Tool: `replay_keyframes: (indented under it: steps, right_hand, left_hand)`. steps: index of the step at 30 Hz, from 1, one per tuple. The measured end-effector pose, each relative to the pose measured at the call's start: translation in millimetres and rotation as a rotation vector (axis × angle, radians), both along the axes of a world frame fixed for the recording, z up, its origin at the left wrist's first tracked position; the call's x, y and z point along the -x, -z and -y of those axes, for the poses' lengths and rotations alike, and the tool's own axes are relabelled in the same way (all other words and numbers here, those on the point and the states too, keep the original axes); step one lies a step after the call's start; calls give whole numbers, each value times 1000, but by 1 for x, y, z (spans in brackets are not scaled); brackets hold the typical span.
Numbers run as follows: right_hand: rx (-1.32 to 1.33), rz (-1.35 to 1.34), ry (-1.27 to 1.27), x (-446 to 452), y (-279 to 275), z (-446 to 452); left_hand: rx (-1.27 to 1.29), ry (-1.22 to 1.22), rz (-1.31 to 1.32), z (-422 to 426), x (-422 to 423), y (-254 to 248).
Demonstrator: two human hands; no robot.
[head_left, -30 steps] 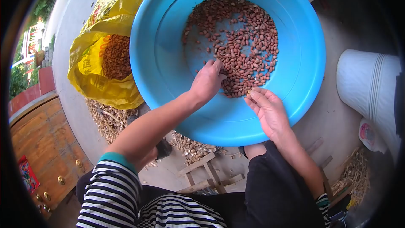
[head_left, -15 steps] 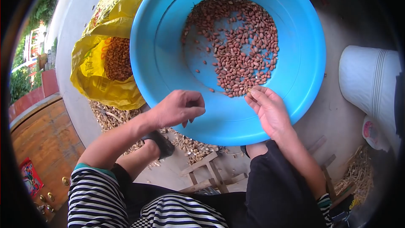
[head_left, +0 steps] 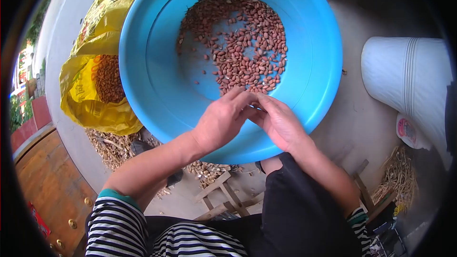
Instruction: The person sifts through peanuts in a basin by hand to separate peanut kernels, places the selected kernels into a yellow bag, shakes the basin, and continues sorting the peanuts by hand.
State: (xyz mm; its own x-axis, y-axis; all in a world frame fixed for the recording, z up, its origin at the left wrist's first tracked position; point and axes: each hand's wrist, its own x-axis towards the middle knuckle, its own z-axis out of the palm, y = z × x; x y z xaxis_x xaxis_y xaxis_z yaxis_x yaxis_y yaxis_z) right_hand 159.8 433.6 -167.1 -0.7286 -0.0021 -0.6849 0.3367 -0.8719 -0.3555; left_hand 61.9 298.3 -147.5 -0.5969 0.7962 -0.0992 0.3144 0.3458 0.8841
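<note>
Reddish-brown shelled peanuts (head_left: 252, 52) lie spread over the bottom of a big blue basin (head_left: 314, 66). Above the basin's near side, my left hand (head_left: 221, 120) and my right hand (head_left: 282, 123) meet at the fingertips, just below the nearest peanuts. The fingers of my left hand are curled in, with its back toward me. My right hand has thumb and fingers drawn together against the left. Whatever lies between the fingertips is hidden.
Left of the basin, a yellow plastic bag (head_left: 95, 114) holds more brown kernels (head_left: 108, 78). Empty shells (head_left: 112, 147) litter the floor around my feet. A wooden stool frame (head_left: 221, 195) stands below the basin. A white sack (head_left: 404, 66) is at the right, near dry stalks (head_left: 397, 176).
My left hand has moved right and up to meet my right hand; they were apart before. My right hand was pinching something small and pale. The whole view has shifted, moving the basin leftward.
</note>
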Motion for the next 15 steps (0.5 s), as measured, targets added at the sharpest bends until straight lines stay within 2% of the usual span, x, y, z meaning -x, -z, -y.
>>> replay_keyframes:
  steps: [3, 5, 6, 7, 11, 14, 15]
  right_hand:
    - [15, 69, 49, -1, -2, 0]
    - [21, 82, 19, -3, -4, -3]
    - [13, 106, -8, -5, -6, -7]
    - [15, 99, -8, -4, -10, -12]
    - [-47, -70, -10, 3, -50, -36]
    - [-322, -123, 211, -2, -74, -61]
    - [-376, -115, 279, -6, -77, -71]
  left_hand:
    - [4, -83, -75, -2, 8, 4]
    - [47, -169, -95, 3, 22, 25]
    - [154, -254, -136, 5, 29, 37]
    - [259, -340, -177, 5, 36, 50]
    - [277, -421, -291, -1, 49, 99]
    - [295, -391, -380, 2, 60, 117]
    - [268, -414, -285, 3, 63, 114]
